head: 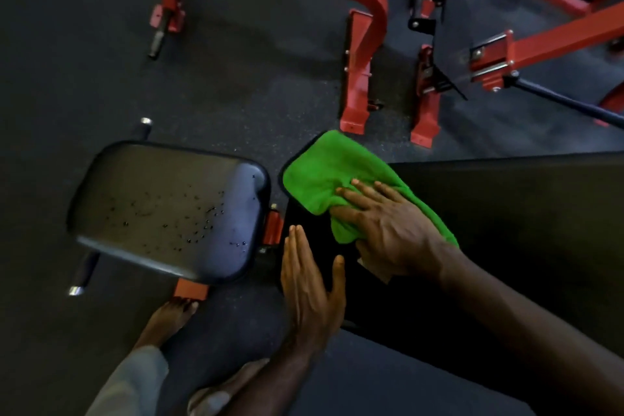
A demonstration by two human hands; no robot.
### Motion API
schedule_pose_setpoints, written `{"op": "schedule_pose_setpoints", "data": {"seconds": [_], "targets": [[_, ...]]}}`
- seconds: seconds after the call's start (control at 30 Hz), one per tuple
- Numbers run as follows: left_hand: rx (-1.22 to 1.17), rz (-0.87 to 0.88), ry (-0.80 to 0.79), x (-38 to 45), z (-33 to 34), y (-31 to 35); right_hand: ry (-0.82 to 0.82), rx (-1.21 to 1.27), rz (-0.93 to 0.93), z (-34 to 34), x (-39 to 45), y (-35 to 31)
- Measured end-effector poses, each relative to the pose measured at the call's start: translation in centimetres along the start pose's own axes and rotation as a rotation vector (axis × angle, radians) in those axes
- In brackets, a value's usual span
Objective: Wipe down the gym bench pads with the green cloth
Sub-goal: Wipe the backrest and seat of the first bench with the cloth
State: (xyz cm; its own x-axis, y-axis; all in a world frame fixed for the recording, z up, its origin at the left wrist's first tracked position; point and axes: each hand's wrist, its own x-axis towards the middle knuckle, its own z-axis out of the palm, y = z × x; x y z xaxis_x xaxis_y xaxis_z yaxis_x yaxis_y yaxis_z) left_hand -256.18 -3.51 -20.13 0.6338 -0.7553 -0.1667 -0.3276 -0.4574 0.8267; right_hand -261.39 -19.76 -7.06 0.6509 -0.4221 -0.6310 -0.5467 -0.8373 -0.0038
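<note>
The green cloth (pixel 332 179) lies bunched on the near end of the long black back pad (pixel 506 213). My right hand (pixel 385 230) presses flat on the cloth, fingers spread and fairly straight. My left hand (pixel 310 284) rests flat on the same pad's end edge, fingers straight and together, thumb out, touching no cloth. To the left sits the smaller black seat pad (pixel 169 209), tilted, with many small droplets across its surface.
Red machine frames (pixel 358 71) and feet stand on the dark rubber floor (pixel 84 44) beyond the bench. A red arm with a black bar (pixel 557 101) reaches in from the right. My bare foot (pixel 169 317) stands by the bench's red base bracket (pixel 190 289).
</note>
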Motion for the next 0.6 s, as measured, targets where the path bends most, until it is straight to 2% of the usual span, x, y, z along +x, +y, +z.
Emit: {"op": "schedule_pose_setpoints", "data": {"seconds": [0.13,0.17,0.27,0.33,0.43,0.5,0.6], "targets": [[-0.008,-0.066,0.0,-0.8,-0.5,-1.8,0.102,-0.017,0.169,0.3,1.6,-1.1],[-0.006,-0.077,0.005,-1.1,-0.7,-2.5,0.078,-0.01,0.144,0.7,1.9,-2.0],[-0.005,-0.108,0.024,-2.0,-0.5,-3.9,-0.104,-0.03,-0.153,2.0,2.6,-4.2],[0.004,-0.12,0.033,-3.0,-0.2,-4.9,-0.161,-0.028,-0.26,2.3,3.0,-4.3],[-0.013,-0.154,-0.002,-3.6,-0.3,-5.5,-0.022,-0.03,-0.106,2.4,4.5,-3.7],[-0.043,-0.186,-0.011,-3.4,-0.3,-5.8,-0.027,-0.068,-0.023,2.6,5.8,-4.6],[-0.073,-0.184,0.006,-2.7,-0.5,-5.9,-0.179,-0.097,-0.19,3.7,6.2,-6.4]]}}
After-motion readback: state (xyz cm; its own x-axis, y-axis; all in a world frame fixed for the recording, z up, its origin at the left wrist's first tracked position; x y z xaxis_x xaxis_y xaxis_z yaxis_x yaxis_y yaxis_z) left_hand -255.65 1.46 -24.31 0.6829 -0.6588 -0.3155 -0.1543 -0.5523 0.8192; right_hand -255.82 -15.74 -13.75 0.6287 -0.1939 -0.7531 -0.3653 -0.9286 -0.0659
